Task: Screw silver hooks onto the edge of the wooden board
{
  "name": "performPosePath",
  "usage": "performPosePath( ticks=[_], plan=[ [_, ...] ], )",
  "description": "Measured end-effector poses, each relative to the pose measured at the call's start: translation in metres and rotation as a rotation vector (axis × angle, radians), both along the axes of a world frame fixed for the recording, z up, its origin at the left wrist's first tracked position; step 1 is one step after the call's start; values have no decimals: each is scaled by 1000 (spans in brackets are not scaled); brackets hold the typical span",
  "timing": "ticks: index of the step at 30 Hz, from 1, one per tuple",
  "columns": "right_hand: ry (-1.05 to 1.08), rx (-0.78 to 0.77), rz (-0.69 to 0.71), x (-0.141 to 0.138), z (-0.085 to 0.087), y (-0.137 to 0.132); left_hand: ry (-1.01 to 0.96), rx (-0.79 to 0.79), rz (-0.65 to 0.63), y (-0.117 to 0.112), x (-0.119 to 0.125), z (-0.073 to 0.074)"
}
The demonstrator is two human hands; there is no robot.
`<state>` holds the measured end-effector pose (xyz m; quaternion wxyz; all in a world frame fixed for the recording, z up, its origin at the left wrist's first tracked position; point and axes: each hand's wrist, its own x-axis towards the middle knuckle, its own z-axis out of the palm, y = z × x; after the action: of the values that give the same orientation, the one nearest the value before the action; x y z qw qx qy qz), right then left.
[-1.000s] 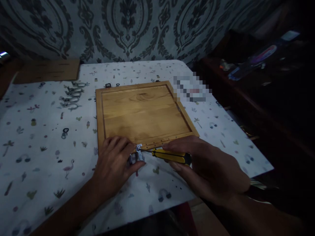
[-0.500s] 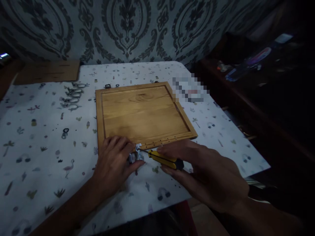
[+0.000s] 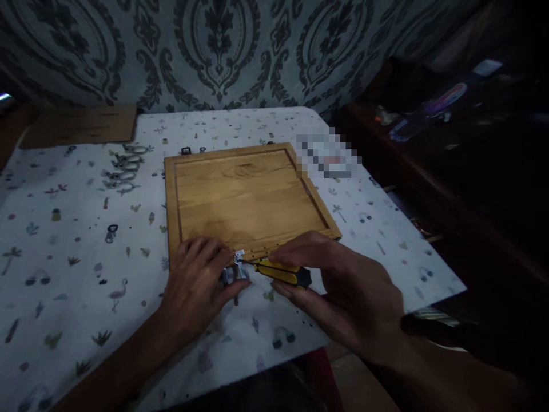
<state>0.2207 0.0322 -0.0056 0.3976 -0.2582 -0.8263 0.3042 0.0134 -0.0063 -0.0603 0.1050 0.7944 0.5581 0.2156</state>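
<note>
A framed wooden panel point(image 3: 240, 189), like a cabinet door, lies flat on the table. At its near edge, my left hand point(image 3: 199, 272) is closed round a silver metal hinge point(image 3: 237, 272), fingers on the wood and thumb under the hinge. My right hand point(image 3: 343, 292) grips a yellow and black screwdriver point(image 3: 283, 272). Its thin shaft points left, with the tip at the hinge; whether it sits in a screw I cannot tell. Small dark screws point(image 3: 265, 248) rest in a row on the panel's near rail, to the right of the hinge.
Several metal hinges point(image 3: 124, 167) lie left of the panel on the patterned tablecloth point(image 3: 86, 240). A cardboard piece point(image 3: 81, 126) is at the back left. A pixelated item point(image 3: 329, 155) lies right of the panel. A clear plastic bottle point(image 3: 433, 109) rests on dark furniture at the right.
The right hand has turned slightly and shifted a little left on the screwdriver handle. The left hand stays on the hinge. The whole view has shifted slightly.
</note>
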Motion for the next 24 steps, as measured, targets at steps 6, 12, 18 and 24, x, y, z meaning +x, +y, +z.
performPosePath(
  ticks=[6, 12, 18, 24],
  plan=[
    [111, -89, -58, -4, -12, -4, 9, -18, 7, 0, 1, 1],
    [152, -91, -91, -3, -18, -8, 25, -7, 27, -1, 1, 0],
    [166, -46, -129, -3, -12, -7, 16, 0, 22, -1, 1, 0],
    [116, -44, -176, 0, -8, -8, 21, -22, 33, -1, 2, 3]
  ],
)
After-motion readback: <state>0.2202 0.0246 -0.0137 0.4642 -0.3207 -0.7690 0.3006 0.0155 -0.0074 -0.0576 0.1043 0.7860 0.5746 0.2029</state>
